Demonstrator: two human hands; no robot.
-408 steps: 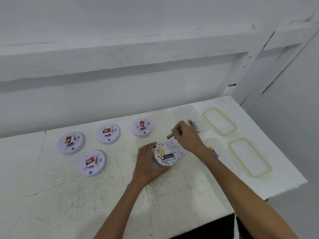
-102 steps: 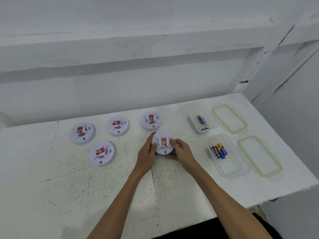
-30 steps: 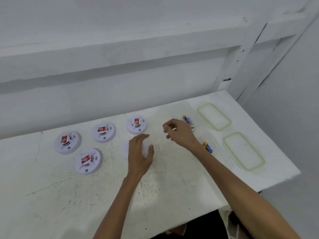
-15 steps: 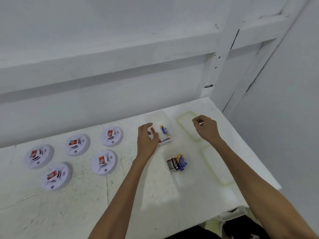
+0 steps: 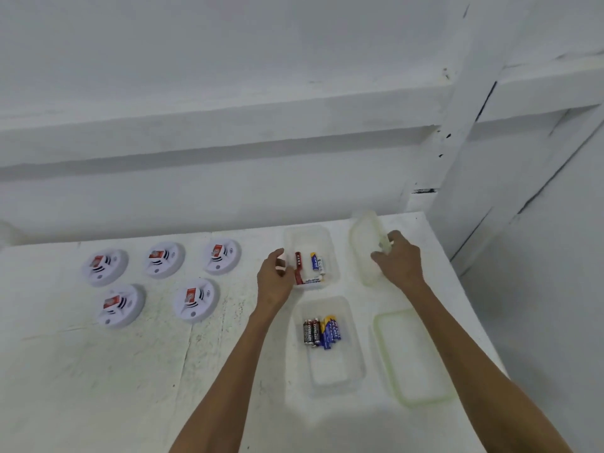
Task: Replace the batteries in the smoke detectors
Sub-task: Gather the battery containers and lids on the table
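Note:
Several white round smoke detectors [image 5: 195, 299] with red stickers lie face up on the left of the white table [image 5: 137, 380]. A far clear tub [image 5: 322, 235] holds a few loose batteries [image 5: 314, 261]. My left hand [image 5: 274, 279] grips that tub's left rim. My right hand [image 5: 399, 259] grips a translucent lid [image 5: 366, 246], lifted and tilted on edge just right of the far tub. A nearer clear tub [image 5: 330, 374] holds several batteries [image 5: 322, 331], black ones and blue ones.
A second green-rimmed lid [image 5: 413, 358] lies flat at the right, beside the near tub. The table's right edge runs close behind it. A white wall and post stand at the back.
My right hand has taken hold of the far lid and tipped it up off the table. My left hand has closed on the far tub's rim. The view has shifted a little.

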